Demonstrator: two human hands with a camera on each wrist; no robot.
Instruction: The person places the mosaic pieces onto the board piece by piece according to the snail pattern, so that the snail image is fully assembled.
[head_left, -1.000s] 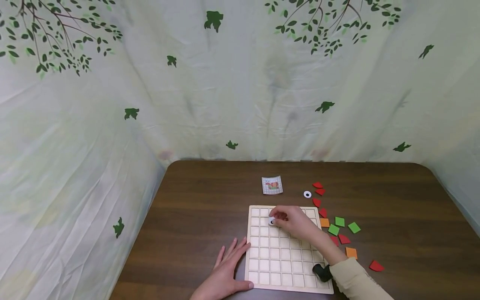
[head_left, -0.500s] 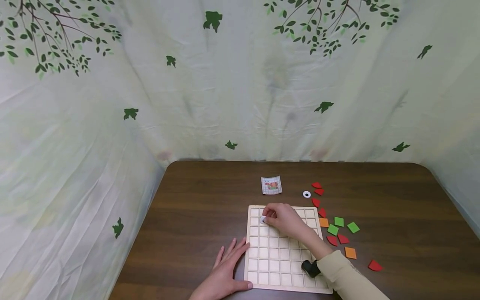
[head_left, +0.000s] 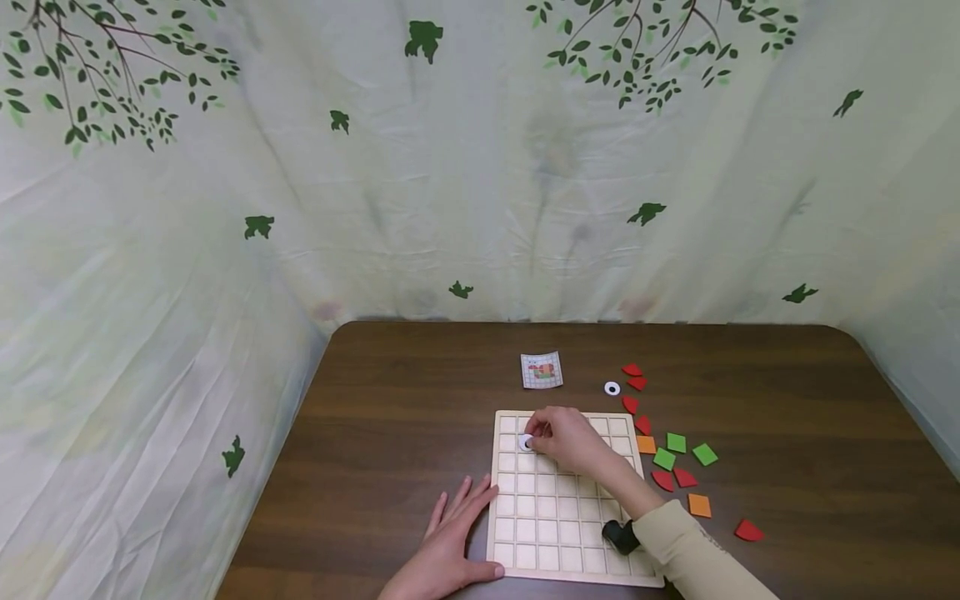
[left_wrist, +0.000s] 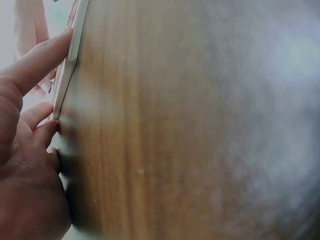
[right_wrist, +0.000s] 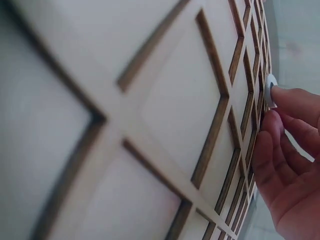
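My right hand (head_left: 572,442) pinches a small white disc with a black centre (head_left: 523,443) between thumb and fingertips, near the upper left of the pale wooden grid board (head_left: 527,506). In the right wrist view the disc (right_wrist: 270,95) is tilted on edge close over the grid, with the thumb on its dark centre. My left hand (head_left: 452,547) rests at the board's left side, its fingers straight along the edge and the thumb at the near left corner. In the left wrist view, the fingers (left_wrist: 42,55) touch the board's edge (left_wrist: 75,47).
Behind the board lies a small picture card (head_left: 542,371). A second white disc (head_left: 612,388) lies right of it. Several red pieces (head_left: 748,531), green squares (head_left: 705,454) and orange squares (head_left: 699,506) are scattered along the right of the board on the brown table (head_left: 360,467).
My right hand has moved left across the board with the white disc, then dipped it slightly toward the near side. The left hand keeps its place at the board's edge.
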